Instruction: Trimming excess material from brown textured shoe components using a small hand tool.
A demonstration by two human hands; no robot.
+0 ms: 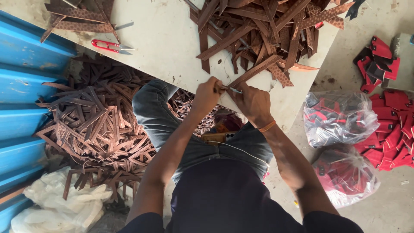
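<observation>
Head view. A brown strap piece (254, 71) was held at the near edge of the pale work board (168, 39), its lower end pinched between the two hands and its length running up and away toward the heap. The left hand (206, 96) was closed around a small metal tool (233, 89), whose tip showed just beside the right hand; which fingers bore on the strap could not be told. The right hand (254, 103) was closed on the strap's lower end, an orange band (267, 126) being worn at its wrist. A heap of brown strips (263, 30) was spread on the board directly beyond the hands, touching the held strap. A smaller bundle of strips (77, 17) lay at the board's far left, with red-handled thread snips (110, 45) just beside it. Two clear plastic bags (340, 118) were set on the floor to the right, each filled with red and black pieces; further loose red pieces (396, 125) were piled beside them. A large pile of finished brown strips (95, 125) was recorded on the floor to the left, below the board, next to a blue corrugated panel (26, 99). A white plastic bag (60, 203) lay near the pile. The floor (388, 203) was bare grey concrete.
</observation>
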